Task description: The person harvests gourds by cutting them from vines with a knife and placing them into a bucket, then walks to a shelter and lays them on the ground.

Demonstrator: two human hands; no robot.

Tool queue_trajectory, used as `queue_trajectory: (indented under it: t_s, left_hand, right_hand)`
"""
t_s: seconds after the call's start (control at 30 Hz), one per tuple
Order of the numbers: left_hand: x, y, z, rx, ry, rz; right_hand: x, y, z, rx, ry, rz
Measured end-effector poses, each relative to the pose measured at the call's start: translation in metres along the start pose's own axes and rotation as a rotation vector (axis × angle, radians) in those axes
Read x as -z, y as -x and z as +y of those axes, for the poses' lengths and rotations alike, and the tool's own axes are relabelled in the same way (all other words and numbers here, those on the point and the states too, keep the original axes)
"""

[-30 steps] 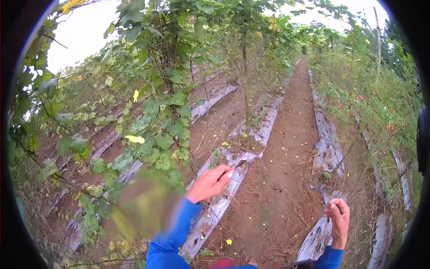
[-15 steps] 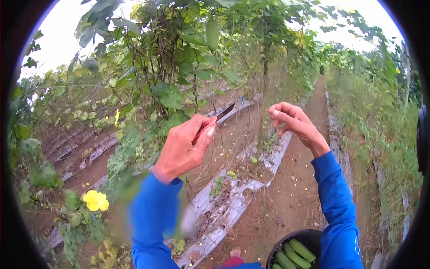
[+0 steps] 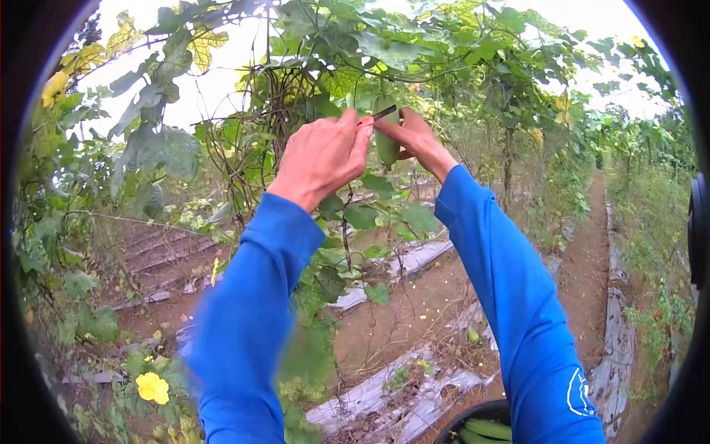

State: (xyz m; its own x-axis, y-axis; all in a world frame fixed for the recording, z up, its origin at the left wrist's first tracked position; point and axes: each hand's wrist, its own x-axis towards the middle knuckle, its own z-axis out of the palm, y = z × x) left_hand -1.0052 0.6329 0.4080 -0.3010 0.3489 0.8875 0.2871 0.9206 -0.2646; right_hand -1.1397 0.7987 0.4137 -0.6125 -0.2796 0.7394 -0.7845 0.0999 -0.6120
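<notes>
My left hand (image 3: 324, 154) grips the knife (image 3: 384, 112); my right hand (image 3: 420, 139) clasps the green gourd (image 3: 388, 151) hanging toward one o'clock. With steel pointing so near those fingers (image 3: 405, 132), a slip could nick them.

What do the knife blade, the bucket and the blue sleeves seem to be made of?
Knife blade: probably metal with a dark, dull finish, judging by its thin, flat profile.
Bucket: likely black plastic, going by its smooth, dark rim; only part shows.
Blue sleeves: fabric, mostly matt, shown by soft folds; the fibre cannot be told.
</notes>
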Motion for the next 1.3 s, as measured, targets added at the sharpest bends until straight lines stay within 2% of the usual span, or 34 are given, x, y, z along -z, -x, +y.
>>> queue_trajectory:
  t_s: [0.1, 0.13, 0.17, 0.27, 0.37, 0.53, 0.57, 0.63, 0.67, 0.7, 0.8, 0.83, 0.97, 1.03, 1.1, 1.13, 1.23, 1.3]
  left_hand:
    - [-0.007, -0.019, 0.011, 0.041, -0.123, 0.005]
    - [-0.011, -0.026, 0.013, 0.046, -0.162, -0.022]
    - [-0.013, -0.032, 0.016, 0.055, -0.17, -0.038]
    - [-0.026, -0.048, 0.026, 0.103, -0.271, -0.067]
    - [-0.036, -0.06, 0.042, 0.101, -0.335, -0.036]
    - [-0.046, -0.063, 0.045, 0.123, -0.413, -0.019]
    - [-0.046, -0.058, 0.041, 0.125, -0.369, -0.009]
    - [-0.042, -0.04, 0.034, 0.25, -0.375, -0.052]
    - [-0.04, -0.022, 0.012, 0.332, -0.383, -0.06]
    - [-0.037, 0.0, -0.004, 0.337, -0.399, -0.036]
    - [-0.023, 0.048, -0.002, 0.437, -0.321, 0.017]
    - [-0.022, 0.06, -0.001, 0.397, -0.334, 0.015]
    - [-0.035, 0.072, 0.044, 0.391, -0.299, 0.028]
    - [-0.051, 0.072, 0.078, 0.345, -0.178, 0.105]
    - [-0.069, 0.073, 0.109, 0.373, -0.078, 0.068]
    - [-0.078, 0.075, 0.123, 0.402, 0.0, 0.032]
    - [-0.121, 0.08, 0.168, 0.475, 0.194, -0.003]
    - [-0.158, 0.087, 0.186, 0.402, 0.266, -0.036]
  right_hand:
    - [0.007, -0.002, 0.01, -0.001, -0.171, -0.118]
    - [0.011, -0.003, 0.015, 0.09, -0.259, -0.164]
    - [0.016, -0.001, 0.02, 0.082, -0.274, -0.175]
    - [0.031, 0.012, 0.016, 0.097, -0.549, -0.327]
    - [0.045, 0.01, 0.023, 0.079, -0.629, -0.422]
    - [0.053, 0.011, 0.025, 0.019, -0.759, -0.465]
    - [0.059, 0.016, 0.023, -0.031, -0.796, -0.501]
    - [0.075, 0.037, 0.023, -0.082, -0.781, -0.577]
    - [0.083, 0.047, 0.03, -0.054, -0.76, -0.688]
    - [0.092, 0.063, 0.04, -0.059, -0.774, -0.754]
    - [0.134, 0.123, 0.08, -0.087, -0.739, -0.884]
    - [0.155, 0.149, 0.096, -0.121, -0.758, -0.929]
    - [0.229, 0.242, 0.174, -0.364, -0.663, -0.998]
    - [0.27, 0.288, 0.212, -0.573, -0.762, -0.983]
    - [0.32, 0.331, 0.237, -0.783, -0.69, -0.953]
    - [0.351, 0.356, 0.252, -0.93, -0.72, -0.886]
    - [0.439, 0.421, 0.273, -1.322, -0.381, -0.749]
    - [0.498, 0.474, 0.274, -1.47, -0.385, -0.569]
